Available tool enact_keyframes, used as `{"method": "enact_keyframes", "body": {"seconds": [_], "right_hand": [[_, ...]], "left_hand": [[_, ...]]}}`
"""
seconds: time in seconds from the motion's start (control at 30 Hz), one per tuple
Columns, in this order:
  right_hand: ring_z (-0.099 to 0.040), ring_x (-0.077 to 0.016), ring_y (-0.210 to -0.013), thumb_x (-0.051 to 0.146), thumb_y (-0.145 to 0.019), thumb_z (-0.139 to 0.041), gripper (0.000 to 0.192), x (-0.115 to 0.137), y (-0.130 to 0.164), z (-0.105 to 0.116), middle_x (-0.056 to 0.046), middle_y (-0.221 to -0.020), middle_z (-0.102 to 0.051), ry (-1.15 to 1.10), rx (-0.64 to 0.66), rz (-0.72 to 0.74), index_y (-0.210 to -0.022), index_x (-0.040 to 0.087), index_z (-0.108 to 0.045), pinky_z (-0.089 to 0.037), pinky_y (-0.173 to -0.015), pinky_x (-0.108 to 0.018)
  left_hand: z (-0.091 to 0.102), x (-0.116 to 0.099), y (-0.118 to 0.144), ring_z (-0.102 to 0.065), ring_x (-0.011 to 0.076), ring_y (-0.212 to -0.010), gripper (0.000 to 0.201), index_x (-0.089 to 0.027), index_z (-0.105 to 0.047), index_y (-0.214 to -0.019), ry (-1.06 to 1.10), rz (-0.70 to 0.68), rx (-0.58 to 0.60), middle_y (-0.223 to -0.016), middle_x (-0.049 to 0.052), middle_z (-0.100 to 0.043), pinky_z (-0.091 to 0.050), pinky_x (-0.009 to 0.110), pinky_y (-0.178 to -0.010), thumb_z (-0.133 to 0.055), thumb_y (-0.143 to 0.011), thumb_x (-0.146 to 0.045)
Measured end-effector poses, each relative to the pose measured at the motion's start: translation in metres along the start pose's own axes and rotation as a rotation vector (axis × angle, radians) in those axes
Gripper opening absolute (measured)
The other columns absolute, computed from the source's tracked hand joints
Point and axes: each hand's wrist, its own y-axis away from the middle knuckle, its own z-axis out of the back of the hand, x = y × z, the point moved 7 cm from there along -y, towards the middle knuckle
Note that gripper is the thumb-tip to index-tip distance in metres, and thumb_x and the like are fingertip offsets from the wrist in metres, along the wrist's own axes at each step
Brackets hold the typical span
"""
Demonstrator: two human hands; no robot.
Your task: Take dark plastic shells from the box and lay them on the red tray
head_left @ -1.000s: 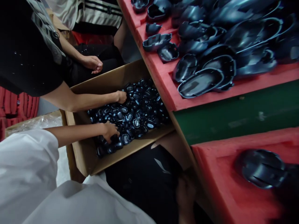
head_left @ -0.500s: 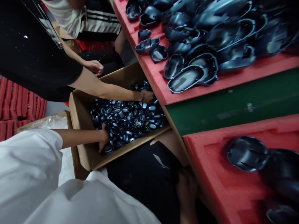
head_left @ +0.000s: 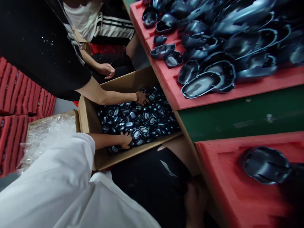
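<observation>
My left hand (head_left: pixel 125 140) rests on the small dark shiny plastic parts (head_left: pixel 129 115) near the front left of a cardboard box (head_left: pixel 140 151). Its fingers are spread, and nothing shows gripped in them. My right hand (head_left: pixel 196 194) is low beside my knee, near the table edge; it is in deep shadow and its fingers cannot be made out. Across the box, a co-worker's hand (head_left: pixel 142 97) lies on the same pile, fingers spread.
Red foam trays (head_left: pixel 166 87) on the table at right bear many dark plastic shells (head_left: pixel 201 84). Below them is a green panel (head_left: pixel 228 122), then another red tray (head_left: pixel 220 177). Clear plastic wrap (head_left: pixel 47 136) and stacked red trays (head_left: pixel 14 85) are on the left. Another person sits behind.
My left hand has moved right over the parts, from the box's left wall. The co-worker's hand has drawn back left from the far right corner. The view has shifted slightly.
</observation>
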Motion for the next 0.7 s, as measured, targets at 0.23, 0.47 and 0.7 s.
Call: {"method": "enact_keyframes", "body": {"seconds": [0.23,0.47,0.7], "right_hand": [[-0.058,-0.0315,-0.077,0.062,-0.071,-0.048,0.041,0.013,-0.006,0.000,-0.009,-0.062,-0.062,-0.073,0.017,-0.087,-0.058,0.023,-0.056,-0.048,-0.076,-0.047],[-0.059,-0.0336,-0.085,0.061,-0.065,-0.051,0.039,0.011,-0.001,0.003,-0.010,-0.068,-0.065,-0.102,-0.030,-0.151,-0.061,0.023,-0.057,-0.048,-0.081,-0.049],[-0.059,-0.0342,-0.081,0.061,-0.056,-0.049,0.036,0.021,0.001,0.004,-0.011,-0.070,-0.067,-0.098,-0.006,-0.203,-0.052,0.025,-0.052,-0.046,-0.089,-0.053]], "left_hand": [[0.038,-0.049,-0.047,-0.007,0.0491,-0.153,0.088,-0.010,-0.010,-0.161,0.157,0.002,-0.224,-0.168,0.022,-0.013,-0.032,0.074,-0.111,-0.056,-0.090,-0.034],[0.074,-0.068,-0.047,-0.041,0.0269,-0.145,0.072,-0.010,-0.032,-0.156,0.069,-0.332,-0.301,-0.160,0.016,-0.040,-0.032,0.036,-0.122,-0.054,-0.088,-0.020],[0.085,0.050,0.009,-0.071,0.0279,-0.094,0.028,-0.022,-0.078,-0.102,-0.351,-0.186,-0.040,-0.099,0.008,-0.078,-0.053,0.033,-0.083,-0.062,-0.079,-0.024]]}}
